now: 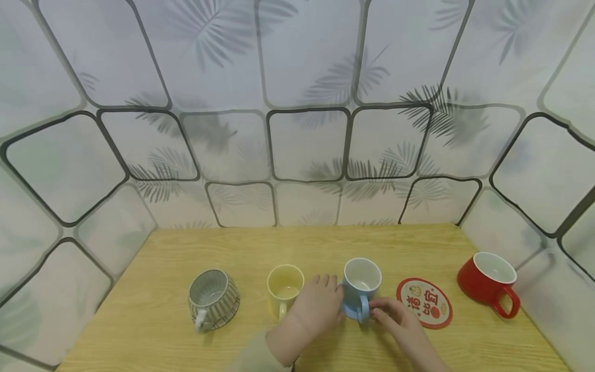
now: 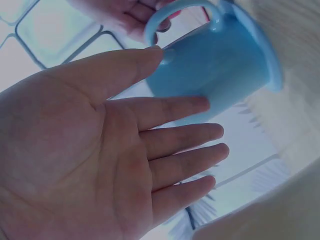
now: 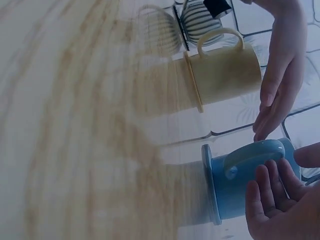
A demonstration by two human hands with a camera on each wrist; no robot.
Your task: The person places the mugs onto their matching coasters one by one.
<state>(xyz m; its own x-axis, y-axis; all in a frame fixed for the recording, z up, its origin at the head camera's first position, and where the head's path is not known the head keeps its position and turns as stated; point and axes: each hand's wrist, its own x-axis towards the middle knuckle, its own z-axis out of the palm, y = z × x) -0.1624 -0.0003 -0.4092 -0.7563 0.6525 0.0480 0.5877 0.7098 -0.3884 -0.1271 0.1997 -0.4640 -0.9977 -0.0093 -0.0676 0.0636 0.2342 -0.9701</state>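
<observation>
Where hands (image 1: 319, 299) (image 1: 402, 323) flank it, glossy blue mug (image 1: 352, 295), wood-grained tabletop (image 1: 158, 289)

A pale yellow wooden table (image 1: 162, 258) with visible grain spans the lower part of the head view. Four mugs stand upright on it: a ribbed grey mug (image 1: 222, 305) at lower left, a yellow mug (image 1: 274, 297) just below centre, a light blue mug (image 1: 352, 297) to the right of centre and a red mug (image 1: 479, 283) at lower right. Between the blue and red mugs, apart from both, a round red-rimmed coaster (image 1: 425, 304) lies flat. In the right wrist view, the tabletop faintly reflects mugs.
</observation>
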